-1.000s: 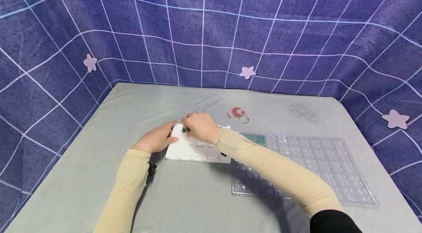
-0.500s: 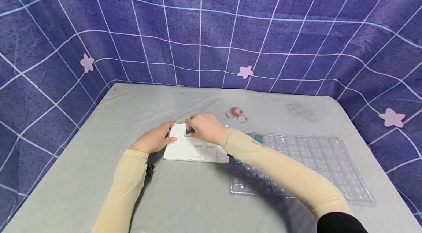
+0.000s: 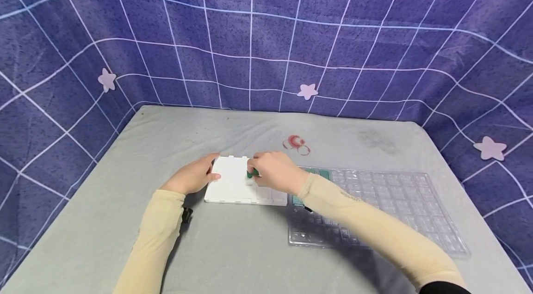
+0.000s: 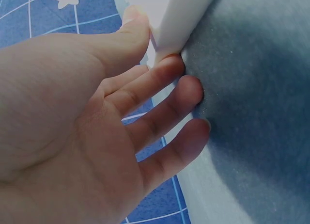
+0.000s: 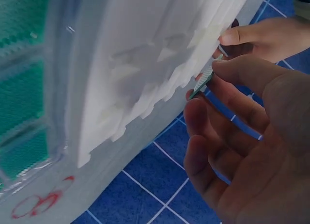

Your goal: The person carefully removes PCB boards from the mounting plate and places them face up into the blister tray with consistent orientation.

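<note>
A white plastic tray (image 3: 231, 187) with shallow recesses and a notched edge lies on the table. My left hand (image 3: 193, 176) grips its left end; the left wrist view shows the thumb on top of the tray (image 4: 177, 20) and the index finger against its side. Over the tray's middle, my right hand (image 3: 276, 171) pinches a small green circuit board (image 3: 251, 173) between thumb and fingers. The right wrist view shows that circuit board (image 5: 201, 84) tilted, close to the tray (image 5: 140, 54). Whether they touch, I cannot tell.
To the right lies a clear plastic blister tray (image 3: 391, 197) of many pockets, partly under my right forearm. Several green circuit boards (image 3: 324, 174) sit in its left part. Red marks (image 3: 296, 143) stain the cloth behind. A purple gridded curtain (image 3: 233, 39) surrounds the table.
My right hand has moved right and slightly nearer with the green circuit board, from the white tray's back left to its middle. My left hand keeps its hold on the left end.
</note>
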Demonstrator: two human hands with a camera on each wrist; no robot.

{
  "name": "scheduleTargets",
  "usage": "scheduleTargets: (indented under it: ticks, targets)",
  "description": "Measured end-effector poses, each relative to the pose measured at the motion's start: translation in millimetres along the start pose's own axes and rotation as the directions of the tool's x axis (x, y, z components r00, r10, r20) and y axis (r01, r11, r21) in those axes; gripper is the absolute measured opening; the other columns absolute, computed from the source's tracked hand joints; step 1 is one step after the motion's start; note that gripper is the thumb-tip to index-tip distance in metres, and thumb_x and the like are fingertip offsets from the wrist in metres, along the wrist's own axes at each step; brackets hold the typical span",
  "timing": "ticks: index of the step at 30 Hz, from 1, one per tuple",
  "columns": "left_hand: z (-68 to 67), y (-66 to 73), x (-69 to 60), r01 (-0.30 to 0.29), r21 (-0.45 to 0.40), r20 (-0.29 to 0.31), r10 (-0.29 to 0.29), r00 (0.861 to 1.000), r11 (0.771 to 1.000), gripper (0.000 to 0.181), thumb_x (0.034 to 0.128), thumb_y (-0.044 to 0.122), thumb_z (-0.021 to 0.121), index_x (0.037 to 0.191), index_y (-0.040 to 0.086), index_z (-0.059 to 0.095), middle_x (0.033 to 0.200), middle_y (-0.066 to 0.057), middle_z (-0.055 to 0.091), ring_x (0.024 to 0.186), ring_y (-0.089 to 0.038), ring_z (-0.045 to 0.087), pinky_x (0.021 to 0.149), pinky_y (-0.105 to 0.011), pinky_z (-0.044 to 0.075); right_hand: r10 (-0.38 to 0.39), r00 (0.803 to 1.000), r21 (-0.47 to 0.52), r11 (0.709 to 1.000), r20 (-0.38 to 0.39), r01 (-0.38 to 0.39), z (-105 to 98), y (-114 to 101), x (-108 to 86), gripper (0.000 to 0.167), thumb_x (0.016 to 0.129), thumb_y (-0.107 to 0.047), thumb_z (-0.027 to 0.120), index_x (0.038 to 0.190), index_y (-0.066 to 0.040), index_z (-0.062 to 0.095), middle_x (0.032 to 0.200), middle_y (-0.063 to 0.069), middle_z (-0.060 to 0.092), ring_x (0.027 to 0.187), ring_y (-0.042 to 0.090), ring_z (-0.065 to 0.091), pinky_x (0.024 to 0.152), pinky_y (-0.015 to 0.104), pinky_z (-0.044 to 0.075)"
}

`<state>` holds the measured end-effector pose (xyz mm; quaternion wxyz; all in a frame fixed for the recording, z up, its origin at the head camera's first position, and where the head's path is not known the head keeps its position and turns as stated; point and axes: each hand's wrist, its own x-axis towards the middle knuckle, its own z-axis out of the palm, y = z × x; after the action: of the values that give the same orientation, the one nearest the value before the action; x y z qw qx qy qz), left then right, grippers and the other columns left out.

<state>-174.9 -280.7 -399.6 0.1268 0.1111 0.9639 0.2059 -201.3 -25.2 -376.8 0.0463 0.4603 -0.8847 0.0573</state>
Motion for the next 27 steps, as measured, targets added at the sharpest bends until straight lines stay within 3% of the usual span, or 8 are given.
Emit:
scheduleTargets:
  ticks: [11, 21, 27]
  targets:
    - [0.9, -1.7, -0.2, -0.029, -0.007, -0.006, 0.029, 1.000, 1.000, 0.067, 0.1023, 0.023, 0.062, 0.154, -0.007, 0.032, 0.104, -0.013, 0.064, 0.086, -0.021, 0.056, 0.081, -0.041, 0.049, 0.025, 0.999, 0.028, 0.999, -0.045, -0.024, -8, 3, -54.6, 0.012, 0.085, -0.018, 0.079, 0.094, -0.023, 0.073, 0.090, -0.009, 0.070, 0.068, 0.008, 0.062, 0.057, 0.026, 0.050]
    - [-0.5, -1.3, -1.9, -0.036, 0.006, -0.017, 0.036, 0.999, 0.999, 0.066, 0.1015, 0.022, 0.063, 0.152, -0.009, 0.034, 0.103, -0.013, 0.066, 0.086, -0.021, 0.058, 0.083, -0.043, 0.051, 0.063, 0.996, 0.013, 0.998, -0.060, -0.062, 0, 12, -99.7, 0.013, 0.083, -0.020, 0.081, 0.092, -0.024, 0.073, 0.087, -0.011, 0.068, 0.062, 0.002, 0.055, 0.053, 0.020, 0.045]
    - [0.6, -0.8, -0.4, -0.027, 0.009, -0.011, 0.027, 1.000, 1.000, 0.066, 0.1019, 0.022, 0.062, 0.153, -0.008, 0.033, 0.106, -0.015, 0.065, 0.089, -0.023, 0.059, 0.086, -0.046, 0.051, 0.057, 0.995, 0.049, 0.997, -0.079, -0.054, 3, 11, -124.8, 0.014, 0.083, -0.021, 0.081, 0.094, -0.023, 0.072, 0.089, -0.009, 0.068, 0.066, 0.003, 0.057, 0.057, 0.022, 0.051]
